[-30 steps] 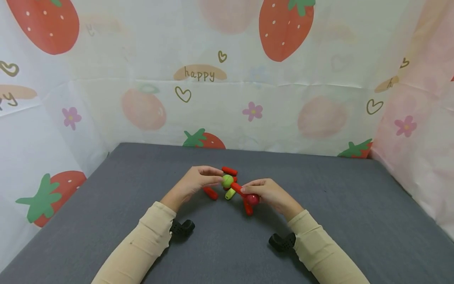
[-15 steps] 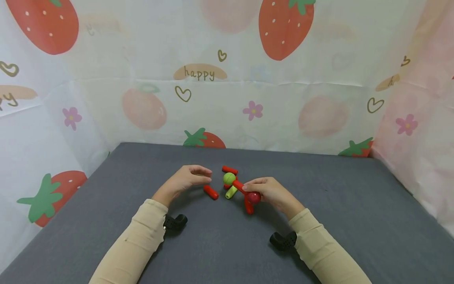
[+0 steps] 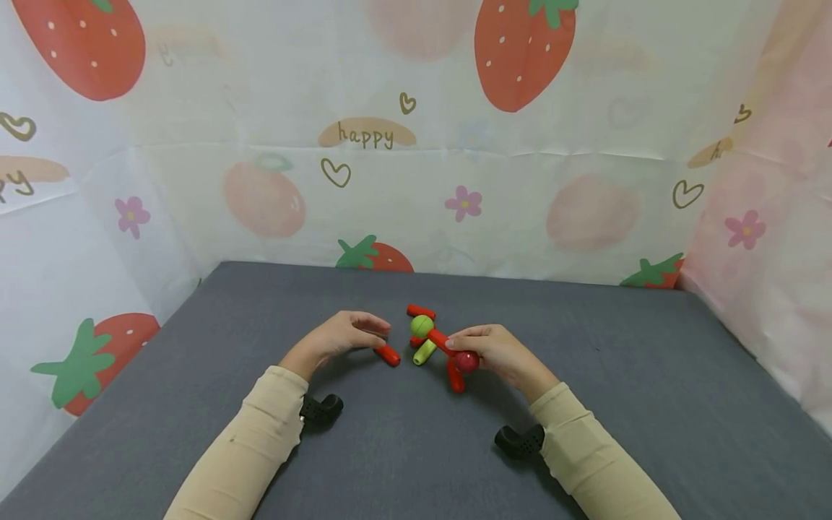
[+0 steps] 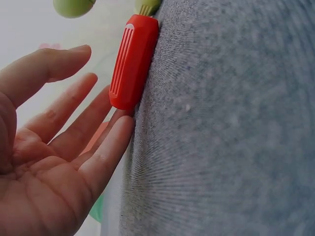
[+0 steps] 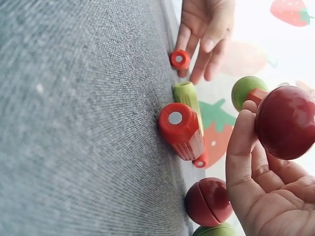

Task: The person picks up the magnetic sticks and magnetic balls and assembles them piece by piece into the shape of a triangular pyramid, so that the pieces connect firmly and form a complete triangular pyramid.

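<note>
My right hand holds a short red stick up between thumb and fingers. A green ball is at its far end and a dark red ball at its near end. My left hand is low over another red stick lying on the table, its fingertips right at the stick's near end. In the left wrist view the thumb stands apart from that stick and the fingers are loosely extended. Between the hands lie a yellow-green stick and a thick red stick.
Another red stick lies at the back. In the right wrist view, a second dark red ball and a green ball rest on the grey tabletop beside my right hand. A fruit-patterned cloth hangs behind the table.
My left hand has left the green ball, moved left, and come down to the red stick on the table. My right hand keeps holding its stick with little movement.
</note>
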### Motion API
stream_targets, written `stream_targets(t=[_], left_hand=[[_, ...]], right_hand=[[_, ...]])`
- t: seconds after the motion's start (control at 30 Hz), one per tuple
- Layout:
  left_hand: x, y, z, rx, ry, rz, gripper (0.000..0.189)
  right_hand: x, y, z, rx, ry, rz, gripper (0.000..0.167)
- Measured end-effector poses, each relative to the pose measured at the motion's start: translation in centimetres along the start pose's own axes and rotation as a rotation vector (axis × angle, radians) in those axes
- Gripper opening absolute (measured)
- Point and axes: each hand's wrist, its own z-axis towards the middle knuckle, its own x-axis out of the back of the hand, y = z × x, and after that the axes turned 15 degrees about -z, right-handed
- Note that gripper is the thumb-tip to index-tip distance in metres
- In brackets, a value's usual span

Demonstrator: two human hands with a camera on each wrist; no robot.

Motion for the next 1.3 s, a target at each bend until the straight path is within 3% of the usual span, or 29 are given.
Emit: stream_targets(t=[0.5, 0.87, 1.07, 1.3], left_hand=[[0.0, -0.2, 0.0, 0.033, -0.005, 0.041, 0.037], [-0.3, 0.6, -0.2, 0.061, -0.017, 0.100, 0.032], [-0.7, 0.7, -0.3, 0.054, -0.042, 0.185, 0.031], [-1.6, 0.8, -0.3, 0.060, -0.006, 0.272, 0.024]], right_hand=[[0.0, -0.2, -0.1, -0.007, 0.004, 0.004, 0.036], [0.0, -0.3, -0.1, -0.013, 0.013, 0.019, 0.037], [0.0, -0.3, -0.1, -0.021, 0.014, 0.013, 0.038], [0.0, -0.2, -0.1, -0.029, 0.020, 0.010, 0.037]])
